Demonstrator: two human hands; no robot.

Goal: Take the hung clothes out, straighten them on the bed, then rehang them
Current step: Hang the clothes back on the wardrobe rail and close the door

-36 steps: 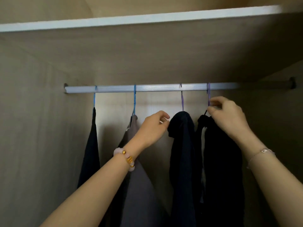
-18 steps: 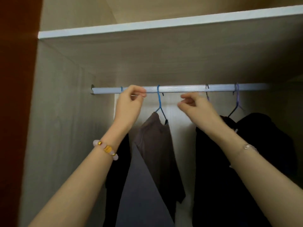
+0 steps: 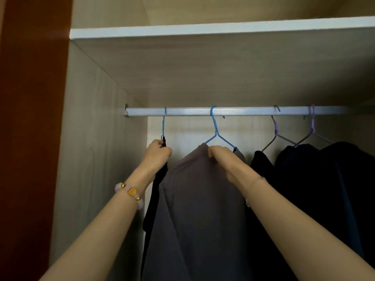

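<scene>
1. A rail runs beneath a shelf.
2. 4 hangers hook over the rail, a garment on each.
3. The left hand grips the leftmost garment at its top.
4. The right hand grips the second garment, just right of it.
5. 2 further garments hang rightward, overlapping.

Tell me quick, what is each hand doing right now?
Left hand: closed, gripping the top of the black garment.
Right hand: closed, gripping the top of the grey garment.
</scene>
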